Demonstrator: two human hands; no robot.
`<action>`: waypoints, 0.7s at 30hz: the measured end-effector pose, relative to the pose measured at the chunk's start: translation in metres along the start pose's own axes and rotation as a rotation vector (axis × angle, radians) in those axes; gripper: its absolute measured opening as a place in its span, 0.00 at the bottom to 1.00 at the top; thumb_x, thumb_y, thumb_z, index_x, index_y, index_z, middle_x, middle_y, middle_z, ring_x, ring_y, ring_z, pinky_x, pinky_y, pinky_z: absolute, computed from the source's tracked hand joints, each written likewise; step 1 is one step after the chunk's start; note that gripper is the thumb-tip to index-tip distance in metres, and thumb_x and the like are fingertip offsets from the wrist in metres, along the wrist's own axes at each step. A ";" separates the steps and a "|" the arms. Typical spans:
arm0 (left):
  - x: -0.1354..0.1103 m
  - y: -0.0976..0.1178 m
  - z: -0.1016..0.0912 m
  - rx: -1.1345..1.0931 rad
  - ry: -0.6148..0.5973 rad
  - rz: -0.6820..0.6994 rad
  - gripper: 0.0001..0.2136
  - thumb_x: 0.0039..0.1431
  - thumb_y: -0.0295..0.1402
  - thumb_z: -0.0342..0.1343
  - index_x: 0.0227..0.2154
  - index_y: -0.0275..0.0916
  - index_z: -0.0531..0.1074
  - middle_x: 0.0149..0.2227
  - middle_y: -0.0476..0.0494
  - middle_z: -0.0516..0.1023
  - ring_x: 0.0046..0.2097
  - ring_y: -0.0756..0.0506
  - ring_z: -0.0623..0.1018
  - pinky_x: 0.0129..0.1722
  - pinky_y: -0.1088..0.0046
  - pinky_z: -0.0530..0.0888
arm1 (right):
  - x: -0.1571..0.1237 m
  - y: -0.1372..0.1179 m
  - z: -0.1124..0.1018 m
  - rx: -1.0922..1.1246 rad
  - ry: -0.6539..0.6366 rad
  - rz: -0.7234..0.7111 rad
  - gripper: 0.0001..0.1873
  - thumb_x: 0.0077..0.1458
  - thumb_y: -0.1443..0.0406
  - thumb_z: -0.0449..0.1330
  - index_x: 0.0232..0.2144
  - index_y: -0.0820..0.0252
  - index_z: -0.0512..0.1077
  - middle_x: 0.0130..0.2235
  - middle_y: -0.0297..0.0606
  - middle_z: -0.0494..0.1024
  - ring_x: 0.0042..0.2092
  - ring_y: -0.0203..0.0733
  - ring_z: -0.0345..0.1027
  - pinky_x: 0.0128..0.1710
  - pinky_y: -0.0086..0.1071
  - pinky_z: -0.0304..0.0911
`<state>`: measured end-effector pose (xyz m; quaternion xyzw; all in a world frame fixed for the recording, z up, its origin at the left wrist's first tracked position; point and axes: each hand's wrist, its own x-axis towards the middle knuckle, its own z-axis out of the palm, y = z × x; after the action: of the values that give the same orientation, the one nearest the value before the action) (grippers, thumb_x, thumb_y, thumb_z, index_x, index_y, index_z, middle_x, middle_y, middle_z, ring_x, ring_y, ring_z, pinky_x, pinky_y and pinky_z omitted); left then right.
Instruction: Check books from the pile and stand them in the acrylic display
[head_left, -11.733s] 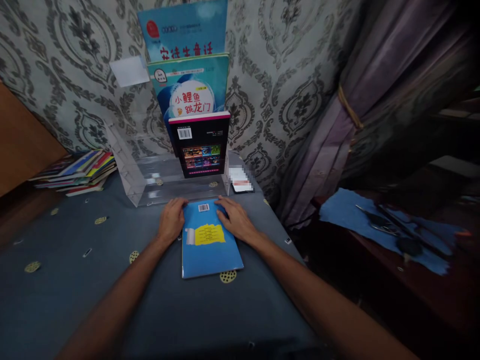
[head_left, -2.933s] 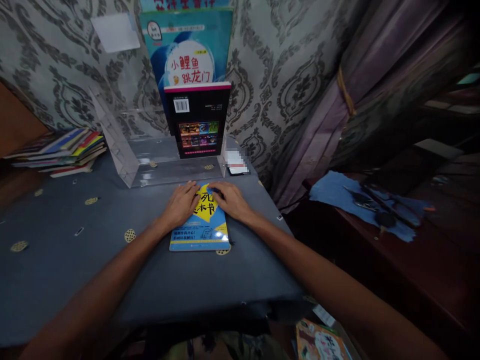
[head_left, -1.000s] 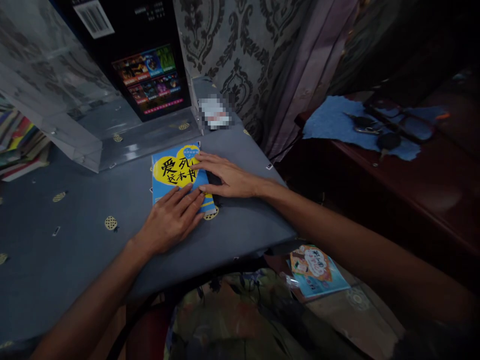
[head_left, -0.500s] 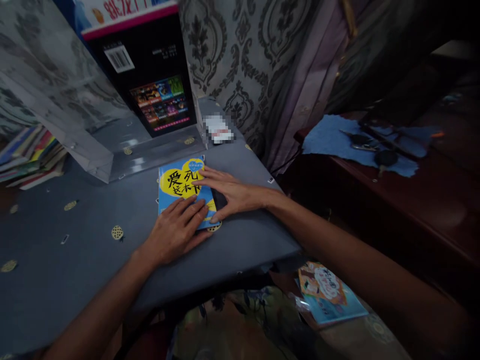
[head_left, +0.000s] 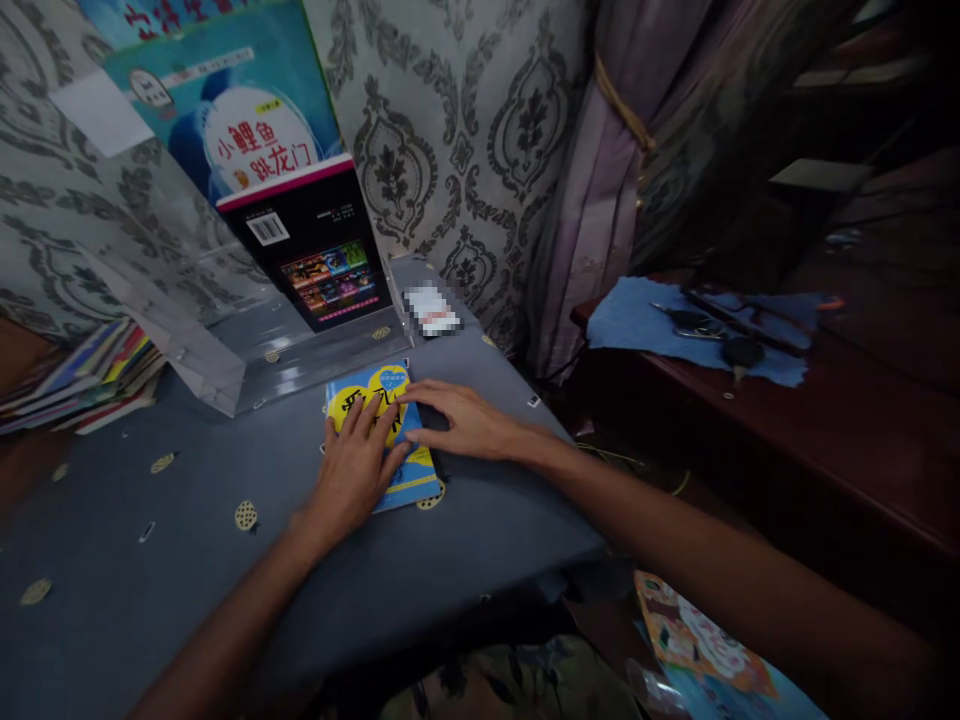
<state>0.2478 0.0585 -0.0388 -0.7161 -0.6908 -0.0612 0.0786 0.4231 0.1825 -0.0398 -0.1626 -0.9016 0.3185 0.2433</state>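
Observation:
A blue book with a yellow heart and black characters (head_left: 390, 382) lies flat on the grey tablecloth (head_left: 187, 560), just in front of a clear acrylic stand (head_left: 225, 370). My left hand (head_left: 354, 470) rests flat on the cover, fingers spread. My right hand (head_left: 461, 420) lies open along the book's right edge, fingertips on the cover. A black book (head_left: 315, 255) stands in the stand's lowest tier, with a blue-and-white book (head_left: 225, 130) upright behind it.
A stack of books (head_left: 75, 375) lies at the left by the wall. A small card (head_left: 431, 310) sits beside the stand. A dark wooden table with blue cloth (head_left: 675, 320) stands at the right. Another book (head_left: 712, 650) lies on the floor. Curtain (head_left: 600, 180) hangs behind.
My left hand has slid up the cover from the book's lower edge toward the yellow heart. The right hand stays at the right edge. My view has lifted and swung.

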 end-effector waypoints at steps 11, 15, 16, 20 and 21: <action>0.014 0.006 -0.011 -0.103 -0.137 -0.086 0.33 0.63 0.44 0.55 0.67 0.36 0.54 0.66 0.28 0.64 0.68 0.29 0.61 0.62 0.40 0.62 | -0.005 -0.036 0.013 -0.080 0.162 0.044 0.07 0.61 0.68 0.57 0.37 0.62 0.76 0.33 0.38 0.79 0.33 0.37 0.70 0.35 0.29 0.60; 0.009 -0.014 -0.010 -0.129 -0.192 0.044 0.38 0.58 0.43 0.59 0.69 0.40 0.50 0.67 0.31 0.62 0.69 0.30 0.58 0.63 0.43 0.60 | -0.010 -0.047 0.017 0.208 0.043 -0.020 0.12 0.62 0.69 0.54 0.44 0.61 0.75 0.30 0.34 0.78 0.29 0.34 0.68 0.32 0.27 0.61; 0.008 -0.020 -0.011 -0.133 -0.221 0.081 0.39 0.57 0.42 0.59 0.69 0.42 0.50 0.68 0.32 0.61 0.70 0.31 0.57 0.64 0.44 0.59 | -0.011 -0.050 0.019 0.271 -0.006 -0.044 0.14 0.61 0.69 0.54 0.47 0.61 0.74 0.30 0.33 0.78 0.29 0.34 0.69 0.31 0.27 0.62; 0.006 -0.036 -0.022 -0.181 -0.303 0.168 0.38 0.57 0.41 0.60 0.68 0.43 0.52 0.67 0.35 0.62 0.70 0.33 0.57 0.66 0.47 0.58 | -0.010 -0.056 0.025 0.365 -0.062 -0.092 0.18 0.60 0.69 0.56 0.52 0.59 0.74 0.32 0.34 0.79 0.29 0.33 0.68 0.31 0.27 0.63; 0.007 -0.036 -0.024 -0.199 -0.294 0.174 0.36 0.58 0.41 0.60 0.68 0.44 0.54 0.66 0.35 0.63 0.69 0.34 0.59 0.65 0.48 0.59 | -0.008 -0.056 0.027 0.369 -0.043 -0.092 0.18 0.59 0.69 0.56 0.51 0.59 0.74 0.32 0.34 0.79 0.28 0.33 0.67 0.30 0.26 0.63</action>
<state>0.2125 0.0622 -0.0126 -0.7786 -0.6208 -0.0171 -0.0894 0.4077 0.1240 -0.0243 -0.0668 -0.8395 0.4703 0.2639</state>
